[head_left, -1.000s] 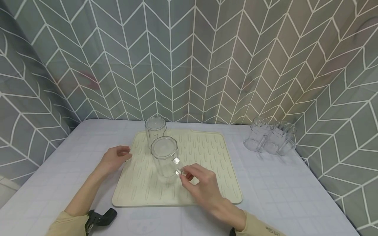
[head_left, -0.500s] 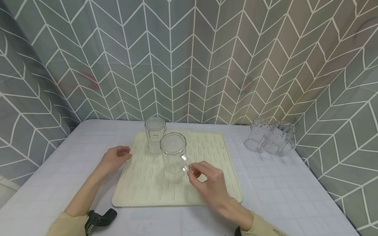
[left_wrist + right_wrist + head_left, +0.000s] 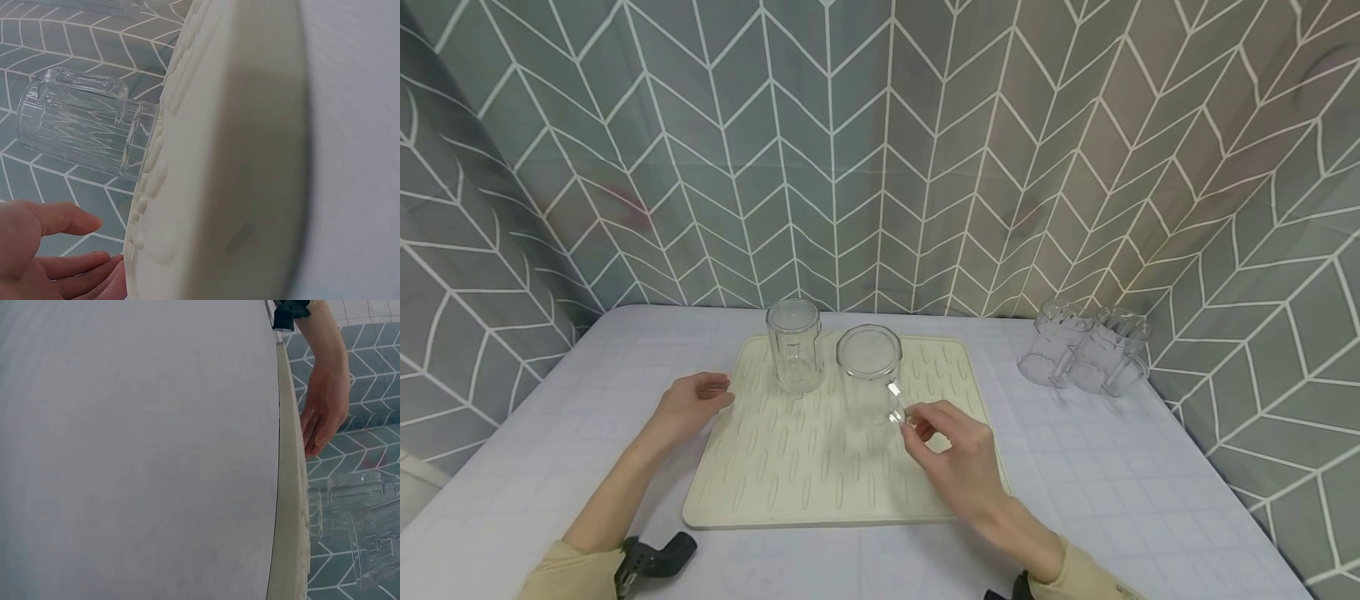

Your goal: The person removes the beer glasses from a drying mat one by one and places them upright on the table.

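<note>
My right hand [image 3: 955, 454] pinches the handle of a clear glass mug [image 3: 868, 375] between thumb and fingertips, over the middle of the cream ribbed mat [image 3: 760, 492]. In the right wrist view this held mug [image 3: 378, 544] hangs tilted, with a gap between it and the mat. A second glass mug [image 3: 795, 350] stands on the mat, behind and left of the held one; the left wrist view shows this standing mug [image 3: 81, 122] with its handle. At the mat's left edge rests my left hand [image 3: 692, 404], fingers loosely bent, holding nothing.
Several more clear glass mugs [image 3: 1086, 350] stand close together at the table's back right. A white cloth [image 3: 1112, 500] covers the table. Patterned grey curtains [image 3: 865, 167] enclose the back and sides.
My right hand has carried the held mug rightward and away from me across the mat, apart from the standing mug. The left hand has stayed in place.
</note>
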Tool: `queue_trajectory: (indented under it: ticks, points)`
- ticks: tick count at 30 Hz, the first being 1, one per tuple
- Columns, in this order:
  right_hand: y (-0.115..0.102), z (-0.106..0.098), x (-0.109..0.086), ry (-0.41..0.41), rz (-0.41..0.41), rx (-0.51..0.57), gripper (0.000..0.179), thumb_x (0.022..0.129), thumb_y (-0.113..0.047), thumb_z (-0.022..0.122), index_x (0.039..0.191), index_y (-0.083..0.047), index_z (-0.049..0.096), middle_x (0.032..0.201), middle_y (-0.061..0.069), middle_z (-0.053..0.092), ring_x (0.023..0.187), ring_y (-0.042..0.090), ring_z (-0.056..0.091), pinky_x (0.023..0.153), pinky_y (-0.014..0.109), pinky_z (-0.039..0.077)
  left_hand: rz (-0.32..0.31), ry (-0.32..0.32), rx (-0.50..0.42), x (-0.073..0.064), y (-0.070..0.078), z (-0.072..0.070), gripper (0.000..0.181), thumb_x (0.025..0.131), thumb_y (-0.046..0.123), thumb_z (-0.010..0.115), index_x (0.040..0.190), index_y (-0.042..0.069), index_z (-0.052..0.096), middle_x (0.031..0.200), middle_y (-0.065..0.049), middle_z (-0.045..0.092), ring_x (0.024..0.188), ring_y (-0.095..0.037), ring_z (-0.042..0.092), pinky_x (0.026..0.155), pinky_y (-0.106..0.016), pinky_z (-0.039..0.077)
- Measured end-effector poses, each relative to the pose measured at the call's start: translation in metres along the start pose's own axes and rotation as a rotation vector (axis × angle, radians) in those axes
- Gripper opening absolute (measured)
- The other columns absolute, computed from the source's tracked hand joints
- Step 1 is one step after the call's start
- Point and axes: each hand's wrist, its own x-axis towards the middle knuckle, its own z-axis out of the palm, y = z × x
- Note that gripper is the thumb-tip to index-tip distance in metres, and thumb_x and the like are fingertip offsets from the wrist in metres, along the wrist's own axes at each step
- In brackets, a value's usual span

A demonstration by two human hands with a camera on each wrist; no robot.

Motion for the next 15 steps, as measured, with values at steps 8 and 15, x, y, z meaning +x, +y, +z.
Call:
queue_trajectory:
  ticks: [8,15]
  points:
    - [0.005,-0.011,0.003,0.026,-0.015,-0.043,0.016,0.077,0.004,0.075,0.089,-0.006,0.074,0.080,-0.002,0.070,0.064,0.010,0.064,0.059,0.014,0.052,0.013,0.003,0.009,-0.001,0.001,0.000,0.053,0.101,0.020,0.054,0.140,-0.014,0.043,0.137,-0.035,0.052,0.127,-0.050,0.051,0.102,-0.059,0.047]
    - [0.006,-0.020,0.005,0.030,-0.023,-0.098,0.016,0.077,0.003,0.076,0.089,-0.006,0.073,0.082,0.000,0.071,0.065,0.011,0.065,0.060,0.012,0.052,0.006,-0.001,0.009,-0.001,0.002,-0.001,0.054,0.101,0.021,0.054,0.141,-0.014,0.043,0.137,-0.035,0.052,0.127,-0.050,0.050,0.103,-0.059,0.047]
